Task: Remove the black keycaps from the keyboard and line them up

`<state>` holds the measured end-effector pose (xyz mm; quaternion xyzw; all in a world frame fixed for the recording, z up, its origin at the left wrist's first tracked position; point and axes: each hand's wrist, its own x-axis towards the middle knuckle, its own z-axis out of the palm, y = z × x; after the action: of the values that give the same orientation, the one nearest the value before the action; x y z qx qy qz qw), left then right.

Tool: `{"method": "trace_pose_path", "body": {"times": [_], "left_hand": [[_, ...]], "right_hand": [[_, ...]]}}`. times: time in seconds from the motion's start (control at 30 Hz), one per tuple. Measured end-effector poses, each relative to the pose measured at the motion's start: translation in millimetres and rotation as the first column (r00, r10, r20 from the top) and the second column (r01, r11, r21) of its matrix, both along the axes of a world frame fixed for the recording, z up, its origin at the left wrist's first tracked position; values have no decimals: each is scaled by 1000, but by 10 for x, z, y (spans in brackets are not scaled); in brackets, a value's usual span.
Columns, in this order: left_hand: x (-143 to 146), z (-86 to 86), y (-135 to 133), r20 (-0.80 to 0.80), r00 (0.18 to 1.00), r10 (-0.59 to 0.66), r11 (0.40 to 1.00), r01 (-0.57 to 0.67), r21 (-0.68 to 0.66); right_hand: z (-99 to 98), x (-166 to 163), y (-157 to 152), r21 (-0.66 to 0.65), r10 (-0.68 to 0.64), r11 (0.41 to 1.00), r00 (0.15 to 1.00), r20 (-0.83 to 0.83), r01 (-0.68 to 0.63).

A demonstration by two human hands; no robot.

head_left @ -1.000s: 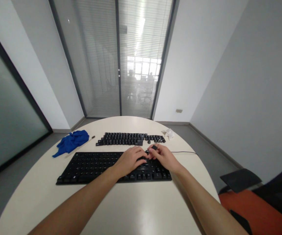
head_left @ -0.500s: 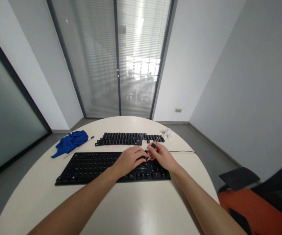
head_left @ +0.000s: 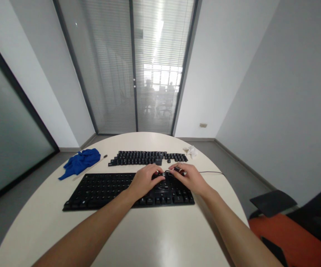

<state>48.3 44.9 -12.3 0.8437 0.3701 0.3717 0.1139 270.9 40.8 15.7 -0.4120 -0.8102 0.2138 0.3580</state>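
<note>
A black keyboard (head_left: 101, 191) lies in front of me, with bare key sockets over much of it and keycaps along its near edge and right end. Over its right half, my left hand (head_left: 145, 181) is closed, its thumb and index finger pinching a small black keycap (head_left: 164, 174). Just to the right, my right hand (head_left: 189, 178) curls around a small tool with a dark handle, apparently a keycap puller (head_left: 177, 169). The fingers cover most of that tool. A narrow gap separates the two hands.
Behind the keyboard, loose black keycaps (head_left: 138, 157) are laid out in rows. A blue cloth (head_left: 82, 162) and a thin brush (head_left: 93, 166) lie at the left. Crumpled white tissue (head_left: 191, 151) sits back right. A cable (head_left: 213, 172) runs right. An orange chair (head_left: 285, 241) stands beside the table.
My hands have drawn apart slightly and moved away from me. The puller has tipped lower in my right hand, and the keycap now shows at my left fingertips.
</note>
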Motion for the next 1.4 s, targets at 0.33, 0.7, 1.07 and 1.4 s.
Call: {"method": "trace_pose_path", "body": {"times": [0.33,0.7,1.07,1.4], "left_hand": [[-1,32,-23,6,1000,-23,999,23,32],[15,26,-47,-9,999,-45,999,45,-24],[27,43,-73,-149,955,-258,963,242,-114],[26,48,-76,-155,956,-250,966,235,-108]], "right_hand": [[69,-31,-43,52,95,993,971,219,-109],[53,78,20,169,-45,986,971,235,5],[-168,478,410,263,-421,905,787,452,333],[-302,356,486,288,-490,872,710,506,397]]}}
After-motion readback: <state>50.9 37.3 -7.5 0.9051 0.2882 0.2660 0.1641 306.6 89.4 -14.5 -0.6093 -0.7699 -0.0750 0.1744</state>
